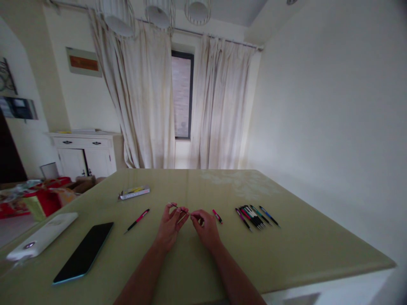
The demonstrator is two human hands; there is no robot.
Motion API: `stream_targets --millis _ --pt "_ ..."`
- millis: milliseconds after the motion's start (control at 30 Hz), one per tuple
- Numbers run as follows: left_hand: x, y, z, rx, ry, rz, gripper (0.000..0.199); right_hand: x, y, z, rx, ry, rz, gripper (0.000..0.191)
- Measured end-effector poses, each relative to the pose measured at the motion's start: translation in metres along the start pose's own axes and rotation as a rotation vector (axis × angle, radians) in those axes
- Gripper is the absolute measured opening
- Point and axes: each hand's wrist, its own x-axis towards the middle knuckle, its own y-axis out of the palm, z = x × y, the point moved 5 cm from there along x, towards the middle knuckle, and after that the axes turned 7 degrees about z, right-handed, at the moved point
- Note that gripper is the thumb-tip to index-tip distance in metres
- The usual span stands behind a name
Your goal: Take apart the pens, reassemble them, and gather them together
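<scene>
My left hand (171,225) holds a thin dark pen part (182,209) between its fingers, above the table's middle. Close beside it, my right hand (204,226) is pinched at the part's right end; whatever small piece is between those fingertips is too small to make out. Just right of my right hand lies a short pink and black pen piece (217,216). A pink and black pen (137,221) rests to the left of my left hand. Farther right, several pens in black, pink, green and blue (253,217) lie side by side.
On the green table (197,186) a black phone (85,252) and a white device (44,237) lie at the left. A small open box (134,193) with yellow items sits at the back left. A wall stands along the right side.
</scene>
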Motion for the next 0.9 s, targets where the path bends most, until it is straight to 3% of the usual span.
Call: stream_targets --millis 900 --pt "-0.0015 0.0044 0.0045 0.025 -0.043 0.009 0.053 -0.0009 0.0026 -0.0034 0.03 0.047 0.014 0.015"
